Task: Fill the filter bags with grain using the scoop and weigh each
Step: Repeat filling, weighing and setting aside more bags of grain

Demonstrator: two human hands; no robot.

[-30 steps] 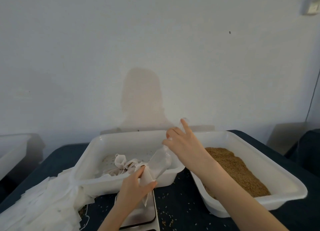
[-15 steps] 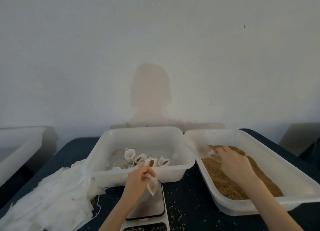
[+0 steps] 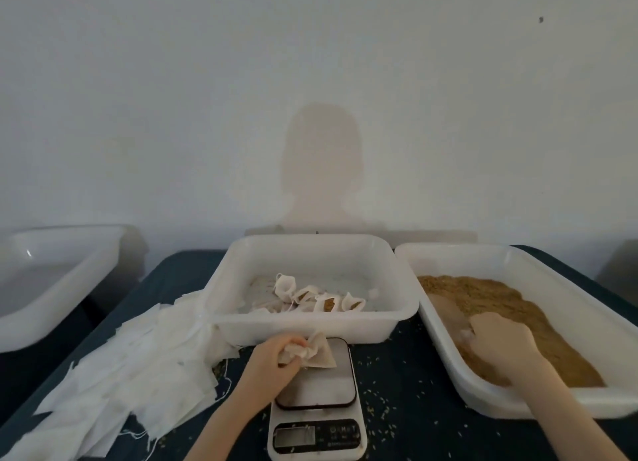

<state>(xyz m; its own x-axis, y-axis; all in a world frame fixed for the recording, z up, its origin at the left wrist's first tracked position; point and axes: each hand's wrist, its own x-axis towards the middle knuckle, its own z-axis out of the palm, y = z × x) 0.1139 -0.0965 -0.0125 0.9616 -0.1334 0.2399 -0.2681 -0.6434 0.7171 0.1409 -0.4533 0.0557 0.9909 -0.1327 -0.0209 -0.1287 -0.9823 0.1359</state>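
My left hand [image 3: 272, 360] grips a crumpled white filter bag [image 3: 319, 355] by its top, just over the plate of a small white kitchen scale [image 3: 316, 391]. My right hand [image 3: 500, 343] reaches down into the brown grain [image 3: 483, 295] in the white tray [image 3: 587, 295] on the right. Its fingers curl round a pale translucent scoop [image 3: 464, 334], which is mostly hidden by the hand. Several filled bags [image 3: 324, 300] lie in the middle white tray [image 3: 310, 317] behind the scale.
A loose heap of empty white filter bags [image 3: 138, 367] spreads over the dark tablecloth at the left. Another white tray [image 3: 69, 288] stands off the table's far left. Spilled grains dot the cloth around the scale. A plain wall rises close behind.
My right hand left the bag, swung right and dropped into the grain tray. My left hand lowered the bag from the middle tray's rim to just above the scale plate.
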